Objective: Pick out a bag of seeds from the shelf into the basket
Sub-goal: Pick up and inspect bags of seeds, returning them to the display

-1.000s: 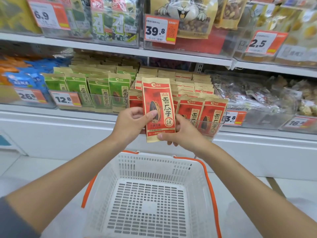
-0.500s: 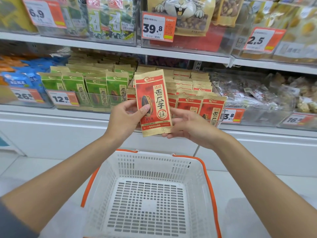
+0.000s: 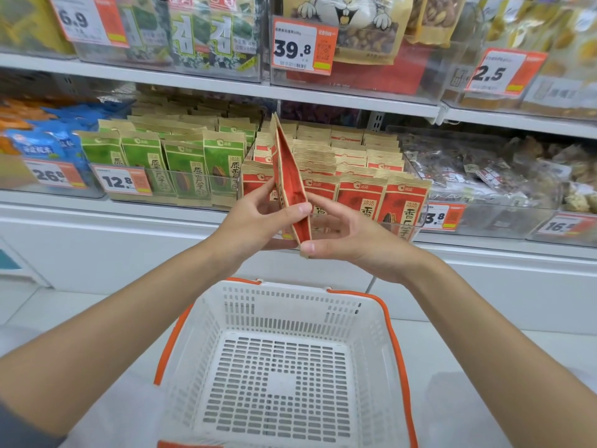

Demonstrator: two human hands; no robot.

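We hold the red-and-tan paper seed bag (image 3: 289, 185) edge-on: left grip (image 3: 255, 218) pinches its middle, right grip (image 3: 349, 244) pinches the bottom corner; white slotted plastic basket (image 3: 290, 305) sits below both grips

shelf (image 3: 193, 84) white, tiered | lower tier: red bags (image 3: 363, 195) 12 o'clock; green bags (image 3: 184, 166) 10 o'clock; blue bags (image 3: 42, 147) 9 o'clock; clear packs (image 3: 478, 173) 2 o'clock | price tags (image 3: 121, 182) along front edge

matt kraft-paper seed bag (image 3: 288, 185), perforated white plastic basket (image 3: 290, 305), clear glossy plastic shelf bins (image 3: 484, 227).
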